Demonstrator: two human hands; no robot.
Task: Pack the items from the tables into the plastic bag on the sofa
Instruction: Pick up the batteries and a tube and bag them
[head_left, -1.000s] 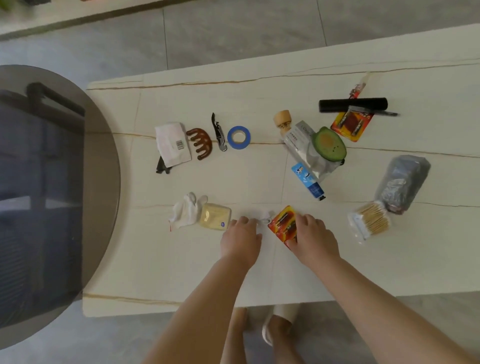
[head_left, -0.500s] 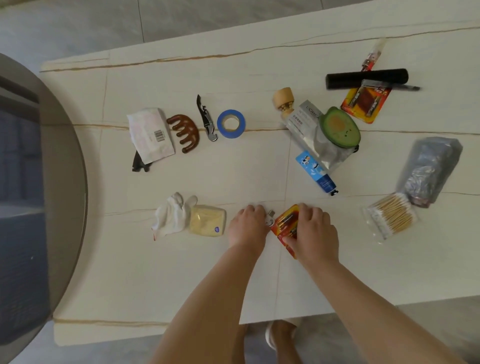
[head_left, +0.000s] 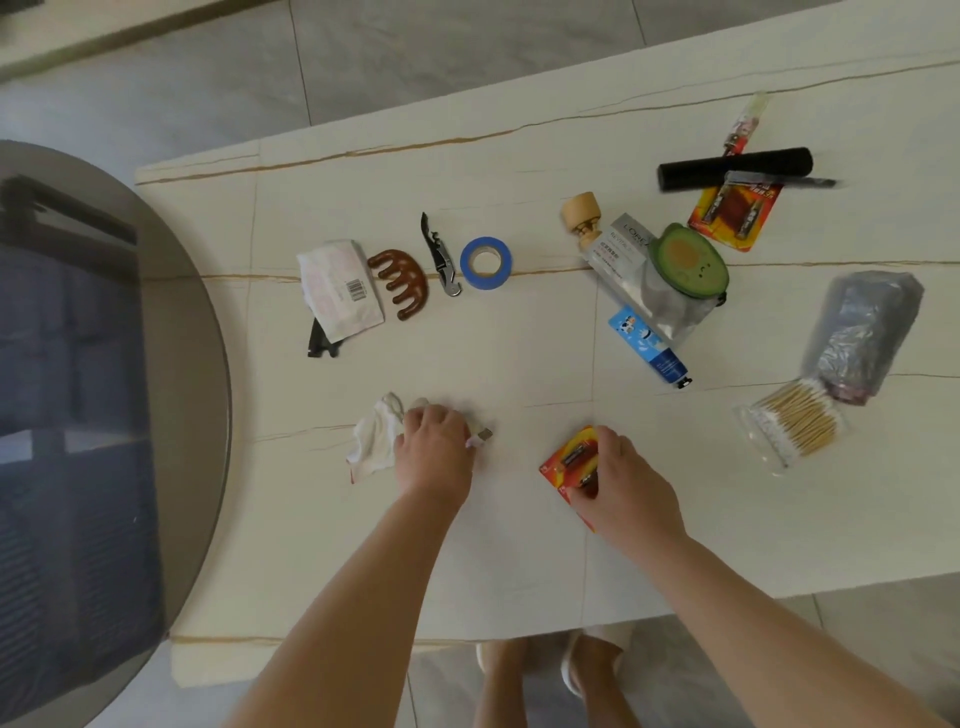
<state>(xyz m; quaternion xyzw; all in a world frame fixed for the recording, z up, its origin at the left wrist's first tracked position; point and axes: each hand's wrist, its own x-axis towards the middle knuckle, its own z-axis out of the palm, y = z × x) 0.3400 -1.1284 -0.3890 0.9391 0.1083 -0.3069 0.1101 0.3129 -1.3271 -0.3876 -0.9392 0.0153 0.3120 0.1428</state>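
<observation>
Standing at the pale table (head_left: 519, 545). Right hand (head_left: 626, 486) curled over the red battery card (head_left: 566, 457), fingers and thumb pinching its edges; card lies flat near the front edge. Left hand (head_left: 436, 447) closed over something beside the white crumpled cloth (head_left: 371, 439); a small metal-tipped piece (head_left: 483, 435) pokes out past the fingers, the rest hidden. Best handled, I judge, by tilting the thin card up onto an edge before lifting. Blue tape roll (head_left: 485, 262), cotton swabs (head_left: 795, 428) and more wait farther back. Sofa bag not in sight.
</observation>
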